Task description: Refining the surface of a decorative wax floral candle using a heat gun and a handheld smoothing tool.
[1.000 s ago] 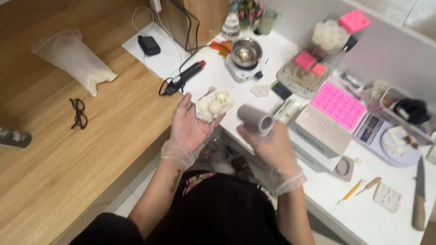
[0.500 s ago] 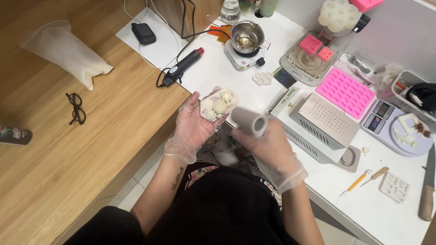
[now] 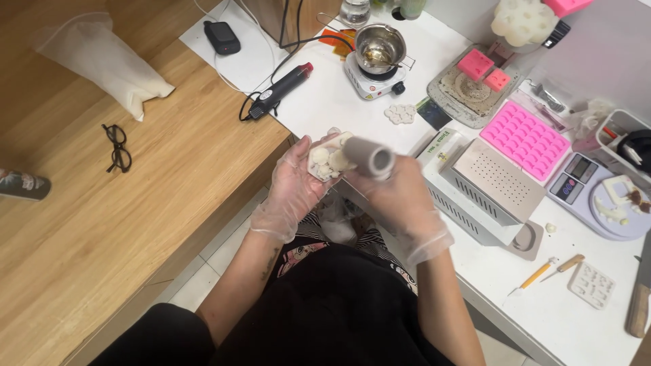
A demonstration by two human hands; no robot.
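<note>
You held the small clear bag of white pieces (image 3: pixel 328 163) cupped in your left hand (image 3: pixel 293 186) while your right hand (image 3: pixel 397 196) wrapped the grey tube (image 3: pixel 369 157) tilted beside it above your lap, so pieces could have spilled.

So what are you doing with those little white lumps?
A person in thin clear gloves is working at the edge of a white table. The left hand cups a small clear bag of pale lumps. The right hand holds a grey tube tipped toward the bag, its open end facing the camera. On the table are a small metal pot on a hot plate, pink moulds and a scale.
</note>
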